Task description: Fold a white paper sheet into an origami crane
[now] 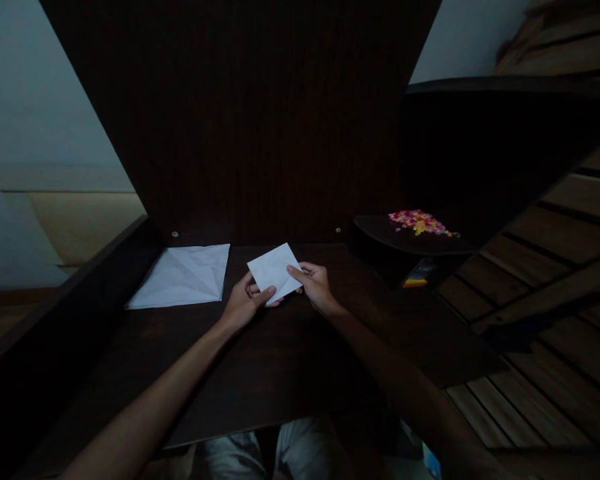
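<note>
A small white square of folded paper (pixel 274 268) is held up over the dark desk, tilted, with a corner pointing away from me. My left hand (pixel 245 298) grips its lower left side, thumb on top and fingers underneath. On the right edge, my right hand (pixel 314 285) pinches it the same way, its thumb lying on the face. Fingers behind the paper are partly hidden. To the left lies a larger stack of white paper sheets (pixel 185 277) with crease lines across the top one.
Small pink, red and yellow pieces (pixel 420 223) are heaped on a low curved shelf (pixel 380 230) at the right. Below it sits a small item with a yellow-orange edge (pixel 416 280). A raised side board (pixel 80 280) bounds the desk on the left; a tall dark panel (pixel 245 120) stands behind.
</note>
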`<state>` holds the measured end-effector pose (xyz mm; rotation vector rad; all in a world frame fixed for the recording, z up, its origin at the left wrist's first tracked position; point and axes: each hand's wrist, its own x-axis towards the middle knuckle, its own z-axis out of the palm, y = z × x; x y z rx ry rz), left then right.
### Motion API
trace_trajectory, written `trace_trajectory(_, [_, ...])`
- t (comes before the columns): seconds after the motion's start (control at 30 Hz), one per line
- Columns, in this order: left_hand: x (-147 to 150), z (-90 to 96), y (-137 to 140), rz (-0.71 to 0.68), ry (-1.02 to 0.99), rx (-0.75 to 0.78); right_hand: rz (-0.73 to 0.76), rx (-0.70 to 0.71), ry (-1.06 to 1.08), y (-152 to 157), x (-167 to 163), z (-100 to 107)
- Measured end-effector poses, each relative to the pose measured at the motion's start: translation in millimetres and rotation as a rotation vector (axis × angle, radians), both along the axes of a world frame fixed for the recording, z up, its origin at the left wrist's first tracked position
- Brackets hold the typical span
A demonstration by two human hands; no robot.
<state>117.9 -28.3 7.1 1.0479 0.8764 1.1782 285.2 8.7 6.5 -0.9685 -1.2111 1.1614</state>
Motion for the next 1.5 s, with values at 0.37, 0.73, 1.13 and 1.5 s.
trace_trajectory(0.37, [-8.0, 5.2, 1.6, 0.136, -0.060, 0.038, -0.005, 0.004, -0.017, -2.0, 2.4, 1.2])
trace_trajectory(0.73, [-0.9, 6.9, -1.7, 0.287, -0.077, 0.055, 0.030, -0.080, 0.252, -11.6, -17.4, -7.5])
trace_trajectory(1.13, [-4.4, 10.9, -2.2, 0.177, -0.136, 0.067, -0.038, -0.128, 0.292, -6.6, -10.4, -4.3])
trace_trajectory(1.5, [-1.0, 12.5, -7.4, 0.255, 0.078, 0.322, -0.016, -0.080, 0.268, -6.8, -9.9, -6.8])
